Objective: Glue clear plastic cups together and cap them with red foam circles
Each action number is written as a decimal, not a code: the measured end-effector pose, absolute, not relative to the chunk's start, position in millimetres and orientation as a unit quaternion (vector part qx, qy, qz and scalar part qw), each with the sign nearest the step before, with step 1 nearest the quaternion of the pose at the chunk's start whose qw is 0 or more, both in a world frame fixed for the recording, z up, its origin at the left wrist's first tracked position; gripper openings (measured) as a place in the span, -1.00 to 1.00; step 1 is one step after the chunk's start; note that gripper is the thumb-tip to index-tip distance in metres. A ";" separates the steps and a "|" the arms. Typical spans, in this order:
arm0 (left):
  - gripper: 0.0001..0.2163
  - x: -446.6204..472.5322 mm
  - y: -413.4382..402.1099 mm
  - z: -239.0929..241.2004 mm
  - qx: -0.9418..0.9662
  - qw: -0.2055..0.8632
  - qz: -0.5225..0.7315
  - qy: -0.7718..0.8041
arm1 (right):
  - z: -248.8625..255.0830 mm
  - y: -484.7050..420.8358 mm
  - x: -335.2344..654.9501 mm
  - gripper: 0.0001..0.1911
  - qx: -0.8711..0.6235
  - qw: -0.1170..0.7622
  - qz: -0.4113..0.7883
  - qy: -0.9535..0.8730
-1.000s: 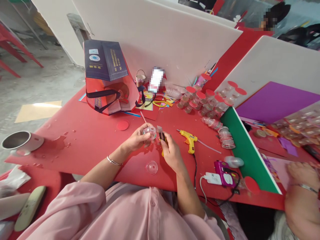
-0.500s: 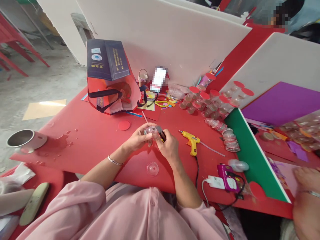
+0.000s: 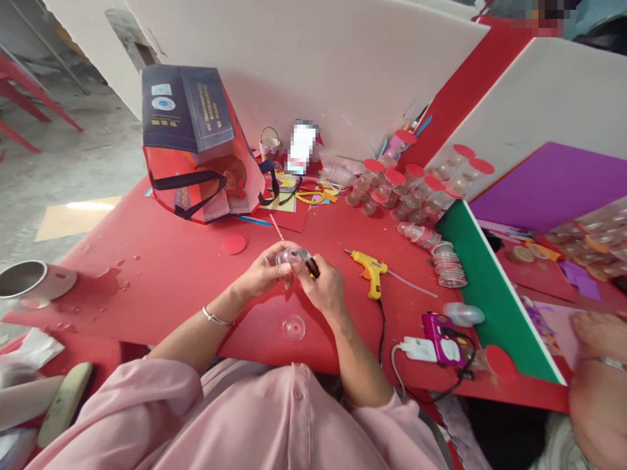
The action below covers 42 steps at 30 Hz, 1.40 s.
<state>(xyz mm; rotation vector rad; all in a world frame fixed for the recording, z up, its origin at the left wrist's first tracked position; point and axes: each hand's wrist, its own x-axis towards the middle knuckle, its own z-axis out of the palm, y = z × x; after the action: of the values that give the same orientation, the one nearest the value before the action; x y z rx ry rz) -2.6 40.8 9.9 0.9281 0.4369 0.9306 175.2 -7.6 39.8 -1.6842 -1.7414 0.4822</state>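
My left hand [image 3: 259, 271] has its fingers wrapped round a small clear plastic lid [image 3: 286, 256], held above the table. Fingers hide part of the lid. In my right hand [image 3: 327, 287] is a small utility knife [image 3: 309, 264] with a black and grey body, its end against the lid; the blade itself is too small to make out. Another clear round lid [image 3: 293, 328] lies on the table just in front of my body. Beyond my left hand is a flat red disc [image 3: 234, 244]. A yellow glue gun [image 3: 370, 271] rests right of my right hand.
An open shopping bag [image 3: 189, 140] stands at the back left, near a phone [image 3: 301, 147] and scissors [image 3: 309, 197]. Red-topped clear cups [image 3: 394, 179] crowd the back right beside a green divider [image 3: 494, 281]. A metal pot [image 3: 53, 281] lies left, by spilled liquid. Another person's arm [image 3: 595, 385] is at right.
The camera view has shifted slightly, so the table's contents sit a little further left. Both hands keep their grip on the lid and knife, with only slight movement.
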 end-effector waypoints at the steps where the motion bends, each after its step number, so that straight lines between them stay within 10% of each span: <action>1: -0.56 -2.6 40.7 9.7 0.428 0.771 0.427 0.202 | 39.6 -7.8 175.4 -0.38 -0.643 0.329 0.186 -0.666; 42: -0.57 1.1 37.6 5.9 0.428 0.778 0.420 0.190 | 37.9 -12.4 180.0 -0.32 -0.655 0.273 0.185 -0.680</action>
<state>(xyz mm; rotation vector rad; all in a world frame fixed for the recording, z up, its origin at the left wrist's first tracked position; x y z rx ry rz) 1.1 37.6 5.9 0.9247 0.4112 0.9083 180.0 -12.4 37.9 -1.7637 -1.8289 0.4982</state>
